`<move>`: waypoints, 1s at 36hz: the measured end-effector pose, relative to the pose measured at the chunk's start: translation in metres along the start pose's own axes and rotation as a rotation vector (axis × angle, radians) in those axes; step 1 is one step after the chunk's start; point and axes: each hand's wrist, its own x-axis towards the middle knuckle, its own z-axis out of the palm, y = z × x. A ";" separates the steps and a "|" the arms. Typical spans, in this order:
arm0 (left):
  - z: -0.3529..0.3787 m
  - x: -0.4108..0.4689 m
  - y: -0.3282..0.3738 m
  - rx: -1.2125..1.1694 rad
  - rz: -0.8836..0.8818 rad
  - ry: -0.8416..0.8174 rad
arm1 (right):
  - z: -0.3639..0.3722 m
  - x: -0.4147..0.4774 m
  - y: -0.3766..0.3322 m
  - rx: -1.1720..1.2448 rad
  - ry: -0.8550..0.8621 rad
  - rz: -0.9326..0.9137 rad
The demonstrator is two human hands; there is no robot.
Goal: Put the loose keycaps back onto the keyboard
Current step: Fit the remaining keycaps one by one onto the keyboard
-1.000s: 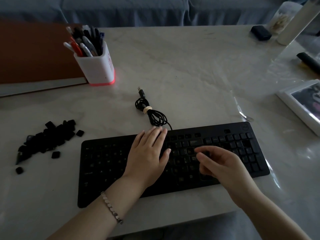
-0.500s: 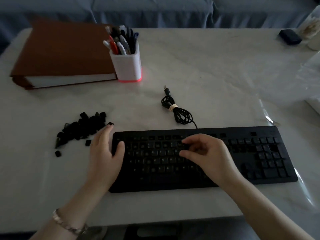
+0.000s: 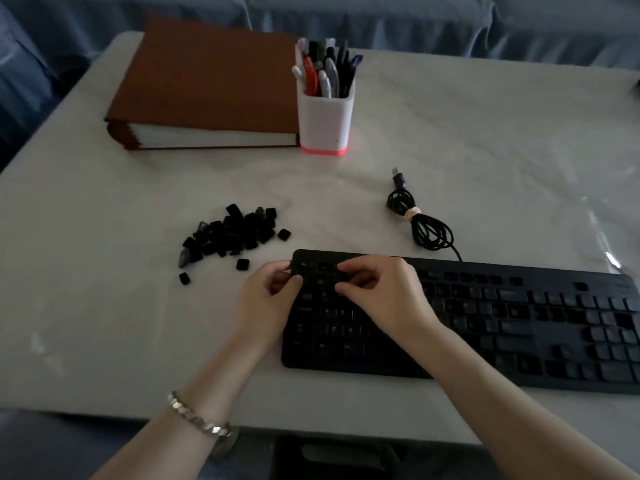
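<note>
Left hand [image 3: 273,299], right hand [image 3: 384,292] curled at keyboard [image 3: 485,323] far-left corner; keycaps [image 3: 232,233] near.

You're in a home living room.
Blue-covered sofa [image 3: 415,22] along the frame's top, behind your table [image 3: 485,133]; binder [image 3: 207,74] upper left.

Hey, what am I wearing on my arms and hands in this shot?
Neither the left hand nor the right hand shows gloves or rings, and no sleeves are in view. A silver bracelet of chunky metal links circles the left wrist; the right wrist wears nothing.
</note>
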 end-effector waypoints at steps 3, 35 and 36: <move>-0.002 -0.002 0.001 -0.021 0.012 -0.012 | 0.006 0.003 -0.002 -0.062 0.010 -0.029; -0.005 -0.007 0.006 -0.165 -0.065 -0.052 | 0.018 0.010 -0.008 -0.297 -0.024 -0.024; -0.005 -0.007 0.006 -0.164 -0.058 -0.052 | 0.017 0.010 -0.007 -0.299 -0.027 -0.033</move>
